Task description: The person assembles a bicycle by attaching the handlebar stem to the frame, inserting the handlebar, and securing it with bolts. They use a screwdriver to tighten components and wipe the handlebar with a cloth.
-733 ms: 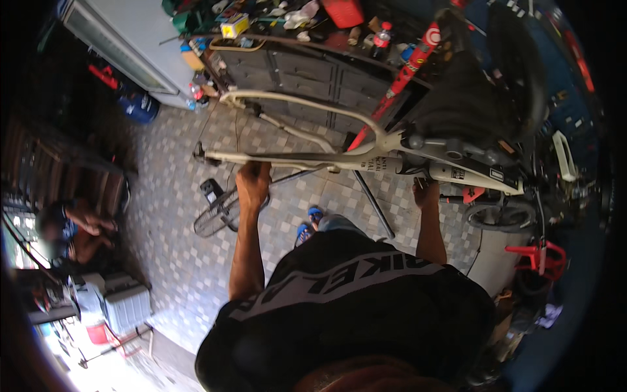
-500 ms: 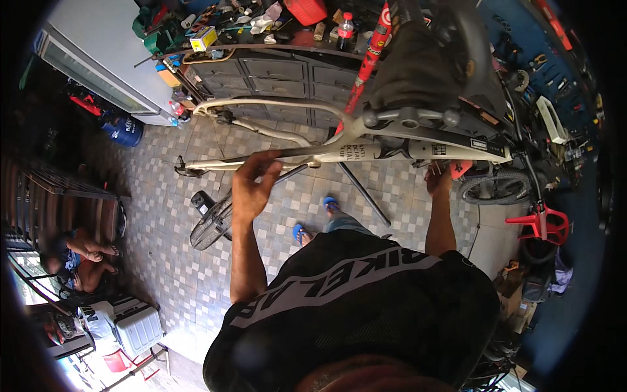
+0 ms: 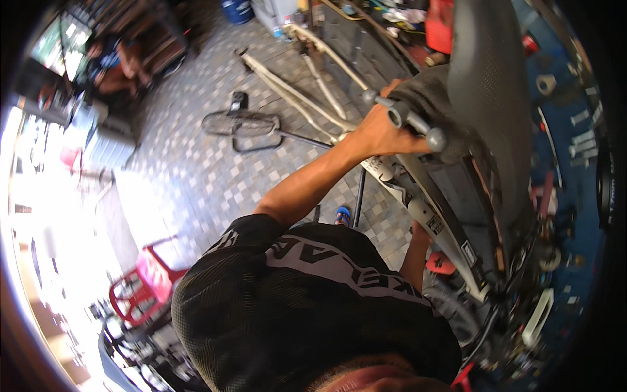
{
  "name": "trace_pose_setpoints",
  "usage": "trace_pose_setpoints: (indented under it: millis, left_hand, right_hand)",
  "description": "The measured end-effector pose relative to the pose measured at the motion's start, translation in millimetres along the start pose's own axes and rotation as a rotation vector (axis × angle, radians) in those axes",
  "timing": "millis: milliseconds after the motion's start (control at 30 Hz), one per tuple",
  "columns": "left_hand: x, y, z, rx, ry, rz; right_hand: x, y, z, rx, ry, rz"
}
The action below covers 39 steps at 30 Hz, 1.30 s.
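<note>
A cream-and-black bicycle frame (image 3: 439,224) without wheels hangs slanting in front of me, its rear stays pointing to the far left. Above its middle is a dark repair-stand clamp with a grey T-shaped handle (image 3: 406,119) that has round knobs. My left hand (image 3: 384,130) reaches across the frame and is closed around this handle, fingers over its far side. Low beside the front part of the frame is my right hand (image 3: 420,230), largely hidden by the tube, so its fingers do not show.
A black fan (image 3: 241,123) stands on the tiled floor beyond my left arm. Dark drawers and a cluttered bench with a red container (image 3: 439,26) lie behind the frame. Tools hang on the blue wall (image 3: 575,196). A red chair (image 3: 140,287) is at left; another person sits far left.
My left hand has left the rear stays and moved right, up to the clamp handle, closing on it. The view has turned, so the frame now slants. My right hand stays low by the frame.
</note>
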<state>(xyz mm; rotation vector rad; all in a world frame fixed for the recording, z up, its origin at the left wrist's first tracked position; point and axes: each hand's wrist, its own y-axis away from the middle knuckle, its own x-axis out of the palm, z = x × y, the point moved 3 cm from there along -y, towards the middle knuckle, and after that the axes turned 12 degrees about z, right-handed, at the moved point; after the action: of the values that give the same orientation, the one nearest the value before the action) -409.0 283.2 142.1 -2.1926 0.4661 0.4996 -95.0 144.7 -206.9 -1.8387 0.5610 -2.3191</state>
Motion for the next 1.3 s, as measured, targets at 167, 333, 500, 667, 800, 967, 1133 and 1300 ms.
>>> trace_pose_setpoints:
  millis: [167, 333, 500, 667, 800, 967, 1133, 1300]
  left_hand:
    - [-4, -1, -26, -0.566, 0.251, 0.096]
    - [11, 11, -52, -0.354, 0.151, -0.049]
    - [10, 47, -98, -0.332, 0.137, -0.051]
    - [-8, 103, -115, -0.27, -0.402, -0.002]
    - [-44, 162, -141, -0.563, -0.168, -0.156]
    - [-85, 232, -187, -0.653, -0.076, -0.506]
    - [-86, 269, -228, -0.665, -0.268, -0.724]
    - [-77, 277, -242, -0.804, -0.1, -0.986]
  right_hand:
    - [-16, 6, 19, 0.1, -0.211, 0.01]
    - [-11, 22, 35, 0.177, -0.21, 0.033]
    - [72, 36, 24, 0.181, 0.044, -0.377]
    - [58, 57, 16, 0.274, -0.096, -0.23]
    - [48, 63, -12, 0.395, -0.247, -0.204]
    - [145, 37, -75, 0.535, -0.125, -0.169]
    - [164, 13, -116, 0.652, -0.168, -0.245]
    - [113, -16, -144, 0.774, -0.237, -0.102]
